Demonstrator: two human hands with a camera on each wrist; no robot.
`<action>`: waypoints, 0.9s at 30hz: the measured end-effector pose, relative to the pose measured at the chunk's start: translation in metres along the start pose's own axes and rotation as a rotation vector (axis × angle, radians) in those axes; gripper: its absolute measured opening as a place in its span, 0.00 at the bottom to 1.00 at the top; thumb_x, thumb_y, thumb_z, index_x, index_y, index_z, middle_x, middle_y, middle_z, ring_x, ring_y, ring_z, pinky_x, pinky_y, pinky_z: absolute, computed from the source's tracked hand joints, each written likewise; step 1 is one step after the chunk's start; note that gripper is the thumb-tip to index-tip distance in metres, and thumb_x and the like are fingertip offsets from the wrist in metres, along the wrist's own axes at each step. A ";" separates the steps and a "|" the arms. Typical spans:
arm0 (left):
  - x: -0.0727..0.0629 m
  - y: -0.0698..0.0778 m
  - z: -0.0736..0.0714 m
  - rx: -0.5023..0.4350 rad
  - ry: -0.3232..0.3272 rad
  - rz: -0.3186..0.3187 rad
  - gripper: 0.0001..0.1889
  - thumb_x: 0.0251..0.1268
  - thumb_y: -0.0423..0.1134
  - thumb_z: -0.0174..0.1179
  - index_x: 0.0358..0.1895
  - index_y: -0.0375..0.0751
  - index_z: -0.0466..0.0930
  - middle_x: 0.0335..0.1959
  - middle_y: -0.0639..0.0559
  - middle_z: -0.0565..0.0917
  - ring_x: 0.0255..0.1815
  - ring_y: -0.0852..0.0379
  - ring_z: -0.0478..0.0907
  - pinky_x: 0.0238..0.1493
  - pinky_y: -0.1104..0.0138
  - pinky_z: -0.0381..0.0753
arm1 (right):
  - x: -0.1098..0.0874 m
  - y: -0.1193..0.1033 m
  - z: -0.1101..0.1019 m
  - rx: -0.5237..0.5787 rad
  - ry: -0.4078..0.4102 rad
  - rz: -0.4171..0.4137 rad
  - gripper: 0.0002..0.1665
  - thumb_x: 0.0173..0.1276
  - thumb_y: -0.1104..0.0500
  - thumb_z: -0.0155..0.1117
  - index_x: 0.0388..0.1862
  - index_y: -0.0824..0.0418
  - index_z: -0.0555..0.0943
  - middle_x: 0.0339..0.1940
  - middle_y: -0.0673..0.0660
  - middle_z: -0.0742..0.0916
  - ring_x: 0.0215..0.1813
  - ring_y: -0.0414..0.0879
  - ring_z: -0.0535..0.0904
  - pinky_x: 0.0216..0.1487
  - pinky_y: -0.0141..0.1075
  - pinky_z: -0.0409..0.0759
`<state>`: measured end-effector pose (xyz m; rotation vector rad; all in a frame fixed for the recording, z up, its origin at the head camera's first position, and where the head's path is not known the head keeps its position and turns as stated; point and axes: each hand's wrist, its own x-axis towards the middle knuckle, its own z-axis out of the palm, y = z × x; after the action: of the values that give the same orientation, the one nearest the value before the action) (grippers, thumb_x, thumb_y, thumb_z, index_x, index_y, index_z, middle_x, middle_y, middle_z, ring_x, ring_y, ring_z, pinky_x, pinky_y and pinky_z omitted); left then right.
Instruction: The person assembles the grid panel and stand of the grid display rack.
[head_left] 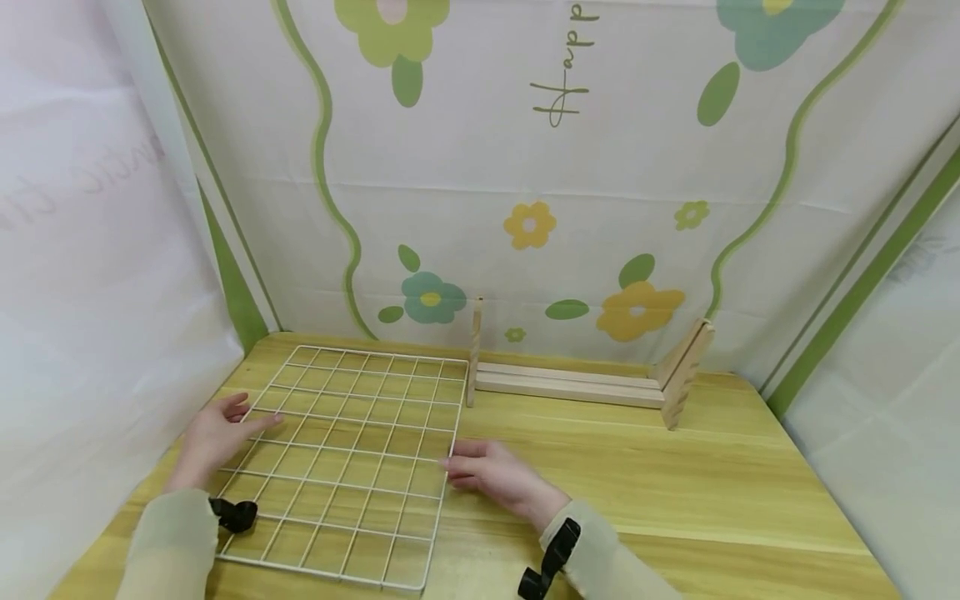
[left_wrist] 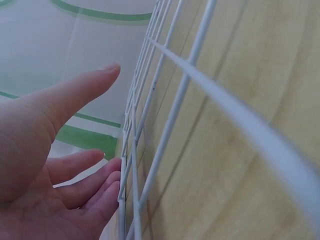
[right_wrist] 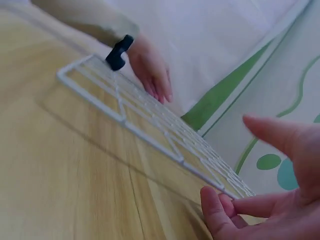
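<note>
Straight to the head view, and on the left part of the wooden table (head_left: 675,500), a white wire grid (head_left: 348,450), long axis running roughly front to back, short axis bridging hand to hand. At the left long edge, the left hand (head_left: 213,440), fingers loosely spread, thumb out over the wires; at the right long edge, the right hand (head_left: 502,479), fingers close together, tips against the rim. So, grid to the right of one set of fingers, to the left of the other, and no clear winner for nearness, being right up against both. Beyond, just beside the far right corner, a wooden frame (head_left: 570,387), too close to tell touching from apart. Over to the left wrist view: thumb up and away from the wires, well apart from the other fingers; lower fingertips seemingly touching the outer bar, no pinch to be seen. Across to the right wrist view: slightly bent fingertips at the right long rim, partly under it by the look of things, thumb standing well clear, so no pinch here either. Below that rim, a shadow (right_wrist: 129,166) set apart on the wood, suggesting an edge just off the table. Hinging, most likely, on that crosswise span: opposite long edges, one per hand.
</note>
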<state>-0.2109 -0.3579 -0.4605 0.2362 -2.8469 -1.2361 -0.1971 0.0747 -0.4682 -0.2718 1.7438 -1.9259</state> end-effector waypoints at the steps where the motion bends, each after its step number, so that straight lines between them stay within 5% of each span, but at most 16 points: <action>1: 0.000 0.000 0.000 -0.005 -0.007 -0.001 0.55 0.66 0.62 0.67 0.75 0.18 0.50 0.70 0.19 0.62 0.68 0.23 0.62 0.64 0.36 0.67 | 0.002 0.001 0.002 -0.012 0.013 -0.004 0.38 0.71 0.66 0.66 0.69 0.87 0.61 0.61 0.73 0.80 0.55 0.58 0.83 0.57 0.44 0.82; 9: 0.000 -0.001 -0.001 -0.014 -0.023 0.013 0.53 0.68 0.59 0.66 0.75 0.17 0.51 0.71 0.19 0.60 0.69 0.22 0.60 0.65 0.36 0.65 | 0.009 0.007 0.011 -0.004 0.138 -0.033 0.33 0.69 0.70 0.67 0.69 0.81 0.68 0.44 0.70 0.88 0.32 0.49 0.87 0.39 0.43 0.88; 20: 0.003 0.006 -0.008 -0.107 -0.054 -0.034 0.50 0.74 0.60 0.59 0.76 0.18 0.48 0.74 0.20 0.55 0.73 0.22 0.53 0.69 0.37 0.59 | 0.008 0.011 0.007 0.046 0.146 -0.061 0.30 0.69 0.72 0.67 0.68 0.77 0.71 0.45 0.71 0.88 0.31 0.48 0.87 0.41 0.44 0.88; 27: 0.002 0.017 -0.014 -0.115 0.014 -0.027 0.47 0.74 0.58 0.59 0.77 0.22 0.51 0.75 0.23 0.57 0.73 0.23 0.55 0.66 0.37 0.63 | 0.007 0.006 0.006 0.012 0.161 -0.113 0.31 0.68 0.73 0.68 0.69 0.75 0.71 0.46 0.72 0.87 0.33 0.50 0.88 0.41 0.46 0.88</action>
<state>-0.2142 -0.3567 -0.4386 0.2795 -2.7585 -1.3914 -0.1990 0.0660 -0.4748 -0.2197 1.8540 -2.0893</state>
